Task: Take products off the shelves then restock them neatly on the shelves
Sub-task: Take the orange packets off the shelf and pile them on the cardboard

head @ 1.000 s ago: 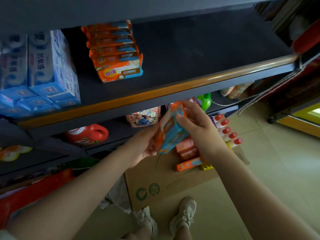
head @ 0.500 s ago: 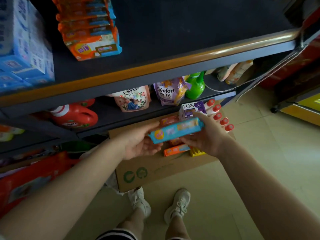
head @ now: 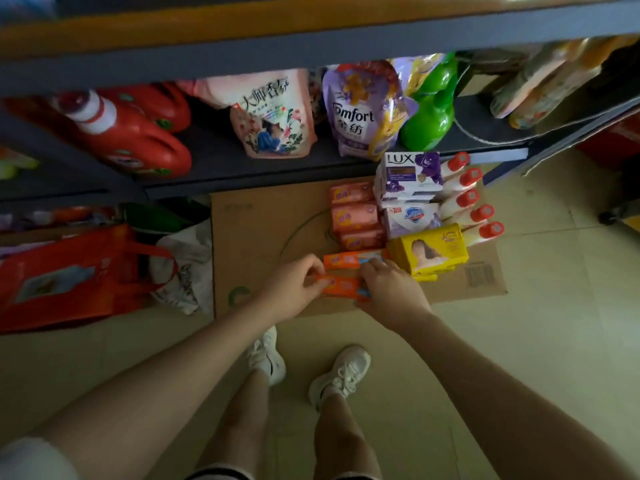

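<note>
Both hands hold one orange soap pack (head: 341, 285) low over the flattened cardboard (head: 263, 230) on the floor. The left hand (head: 294, 285) pinches its left end; the right hand (head: 388, 289) curls its fingers (head: 369, 268) over the right end. A second orange pack (head: 346, 260) lies just behind.

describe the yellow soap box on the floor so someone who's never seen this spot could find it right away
Look below the bottom shelf to the flat cardboard sheet on the floor, where products are lined up. The yellow soap box lies near its right side, just beyond the right hand and beside the row of red-capped bottles. It is the only yellow pack there; its neighbours are orange, pink, white and purple.
</note>
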Motion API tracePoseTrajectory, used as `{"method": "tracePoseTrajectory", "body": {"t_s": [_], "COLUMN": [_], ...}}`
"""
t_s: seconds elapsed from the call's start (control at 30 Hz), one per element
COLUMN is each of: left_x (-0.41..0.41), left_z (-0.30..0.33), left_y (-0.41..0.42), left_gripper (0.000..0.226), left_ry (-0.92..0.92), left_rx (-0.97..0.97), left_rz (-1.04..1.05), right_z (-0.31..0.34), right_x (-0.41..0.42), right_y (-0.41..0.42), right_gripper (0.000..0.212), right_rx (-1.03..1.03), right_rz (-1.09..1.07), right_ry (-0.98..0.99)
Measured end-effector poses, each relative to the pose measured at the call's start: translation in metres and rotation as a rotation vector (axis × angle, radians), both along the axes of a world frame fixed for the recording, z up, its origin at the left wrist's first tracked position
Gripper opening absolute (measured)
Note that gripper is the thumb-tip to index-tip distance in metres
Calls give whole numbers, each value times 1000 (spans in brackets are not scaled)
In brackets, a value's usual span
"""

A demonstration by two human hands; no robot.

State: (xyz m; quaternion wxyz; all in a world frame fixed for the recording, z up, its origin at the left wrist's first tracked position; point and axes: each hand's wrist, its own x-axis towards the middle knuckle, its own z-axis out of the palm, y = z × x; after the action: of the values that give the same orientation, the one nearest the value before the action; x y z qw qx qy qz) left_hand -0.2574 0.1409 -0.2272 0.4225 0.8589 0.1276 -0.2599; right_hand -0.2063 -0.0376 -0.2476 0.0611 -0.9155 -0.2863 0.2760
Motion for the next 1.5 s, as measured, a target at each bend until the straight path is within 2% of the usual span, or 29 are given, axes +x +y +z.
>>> {"method": "tracePoseTrajectory", "body": {"t_s": [0.07, 0.2, 0.3, 0.37, 0.47, 0.53, 0.6, 0.67, 0.77, 0.87, 0.93, 1.07, 1.23, 1.4, 1.5], "left_x": [-6, -16, -22, -23, -21, -15, -7, 3, 21, 40, 54, 81, 120, 160, 186], "left_z": [-14, -21, -15, -6, 16, 34, 55, 79, 115, 146, 164, 189, 194, 192, 187], "left_y": [4, 18, 33, 44, 63, 78, 95, 113, 143, 175, 195, 224, 242, 247, 252], "left_gripper": [5, 12, 14, 15, 15, 13, 11, 10, 15, 18, 18, 20, 25, 53, 59], "left_ry": [11, 33, 3, -4, -12, -20, -65, -163, -314, -481, -593, -771, -888, -810, -761], "left_rx": [13, 29, 38, 52, 71, 73, 79, 118, 141, 152, 197, 315, 384, 434, 512], "left_rz": [73, 115, 153, 145, 111, 106, 122, 132, 166, 204, 215, 116, 40, 35, -17], "right_z": [-28, -63, -70, -66, -46, -25, 5, 46, 121, 176, 195, 205, 201, 207, 203], "right_x": [-9, -8, -5, -5, -2, 6, 22, 43, 76, 110, 134, 178, 196, 201, 197], "right_y": [0, 2, 5, 10, 21, 35, 58, 89, 146, 199, 229, 273, 280, 265, 239], "right_gripper": [43, 39, 22, 12, 13, 25, 25, 15, 25, 30, 33, 50, 53, 54, 46], "right_rx": [-12, -103, -151, -156, -162, -124, 19, 313, 666, 780, 733, 405, 111, 122, 190], "right_rz": [59, 97, 112, 103, 95, 49, 0, -34, -24, -36, -57, -23, 81, 87, 12], "right_ry": [-117, -338, -451, -486, -445, -352, -260, -319, -431, -604, -664, -583, -731, -699, -706]}}
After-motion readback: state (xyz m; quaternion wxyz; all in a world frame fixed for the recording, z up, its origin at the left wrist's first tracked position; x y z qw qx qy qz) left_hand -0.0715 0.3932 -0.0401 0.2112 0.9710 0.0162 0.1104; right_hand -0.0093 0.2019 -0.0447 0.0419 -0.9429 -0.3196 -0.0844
